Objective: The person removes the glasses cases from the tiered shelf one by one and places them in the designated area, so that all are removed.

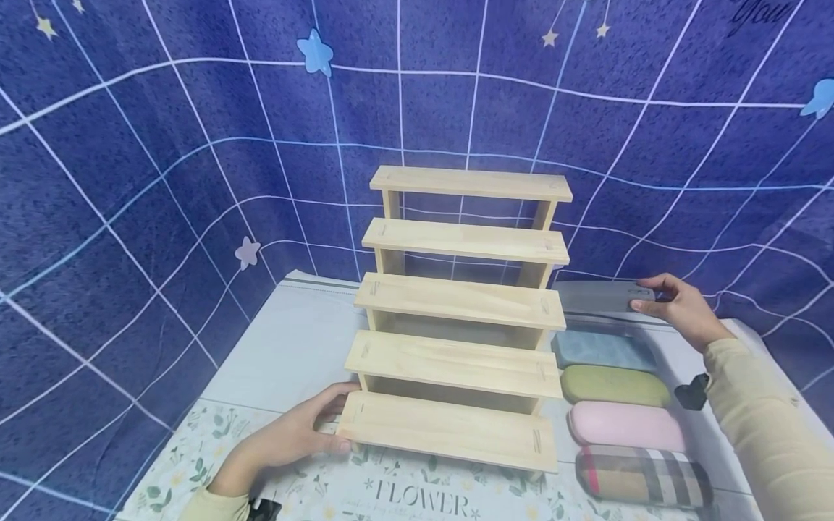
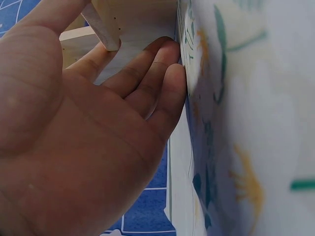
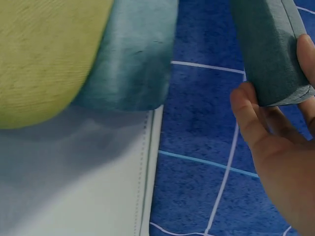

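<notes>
A wooden stepped rack [image 1: 456, 300] with several shelves stands on the table. At its lower left corner my left hand [image 1: 293, 434] grips the bottom step, the thumb at the front edge and the fingers bent round behind. The left wrist view has this hand [image 2: 83, 132] close up, fingertips against a wooden upright [image 2: 104, 27]. To the right of the rack, my right hand [image 1: 680, 307] holds a grey glasses case [image 1: 596, 297] by its right end, near the table's back edge. In the right wrist view the same case [image 3: 268, 49] sits between thumb and fingers.
Below the held case lie a blue case [image 1: 606, 351], a green case [image 1: 615, 385], a pink case [image 1: 625, 425] and a plaid case [image 1: 645, 477] in a column. A floral cloth [image 1: 417, 496] covers the table front. Blue grid-patterned fabric [image 1: 449, 116] hangs behind.
</notes>
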Tool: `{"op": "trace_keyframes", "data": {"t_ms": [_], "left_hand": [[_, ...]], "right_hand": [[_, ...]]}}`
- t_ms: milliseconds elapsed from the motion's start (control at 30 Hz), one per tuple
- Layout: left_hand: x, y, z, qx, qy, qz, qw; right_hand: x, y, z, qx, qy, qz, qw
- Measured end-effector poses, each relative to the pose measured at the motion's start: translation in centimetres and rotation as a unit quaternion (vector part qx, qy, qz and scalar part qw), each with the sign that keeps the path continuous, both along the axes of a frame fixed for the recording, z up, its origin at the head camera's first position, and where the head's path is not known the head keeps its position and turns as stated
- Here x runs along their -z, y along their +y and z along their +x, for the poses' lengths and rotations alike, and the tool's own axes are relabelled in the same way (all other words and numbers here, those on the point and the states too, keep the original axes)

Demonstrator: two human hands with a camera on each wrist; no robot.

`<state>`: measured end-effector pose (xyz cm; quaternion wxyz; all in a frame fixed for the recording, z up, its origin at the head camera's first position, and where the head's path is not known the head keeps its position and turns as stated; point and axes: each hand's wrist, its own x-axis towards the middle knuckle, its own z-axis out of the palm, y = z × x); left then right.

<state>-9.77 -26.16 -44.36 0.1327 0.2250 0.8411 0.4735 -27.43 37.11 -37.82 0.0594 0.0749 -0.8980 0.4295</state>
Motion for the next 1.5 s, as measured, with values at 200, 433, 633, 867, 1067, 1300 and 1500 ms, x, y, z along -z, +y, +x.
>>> {"op": "trace_keyframes", "data": {"t_ms": [200, 433, 633, 867, 1067, 1300, 1500], "left_hand": [[0.0, -0.2, 0.0, 0.004, 0.000, 0.005, 1.0000], [0.0, -0.2, 0.0, 0.002, -0.006, 0.001, 1.0000], [0.2, -0.4, 0.0, 0.005, 0.001, 0.000, 1.0000], [0.4, -0.4, -0.1, 0.003, 0.001, -0.001, 1.0000], [0.3, -0.5, -0.1, 0.008, 0.002, 0.002, 1.0000], [0.1, -0.4, 0.0, 0.012, 0.003, 0.004, 0.9999], [0.2, -0.5, 0.0, 0.013, 0.001, 0.004, 0.9999]], "right_hand": [[0.8, -0.5, 0.1, -0.022, -0.019, 0.002, 0.9996], [2.1, -0.4, 0.0, -0.030, -0.030, 0.035, 0.9985], [2.8, -0.3, -0.1, -0.043, -0.031, 0.045, 0.9976], [2.8, -0.5, -0.2, -0.072, -0.049, 0.077, 0.9932], [3.4, -0.3, -0.1, -0.083, -0.053, 0.088, 0.9913], [3.9, -0.2, -0.1, -0.089, -0.043, 0.089, 0.9911], [3.7, -0.3, 0.0, -0.091, -0.065, 0.084, 0.9902]]}}
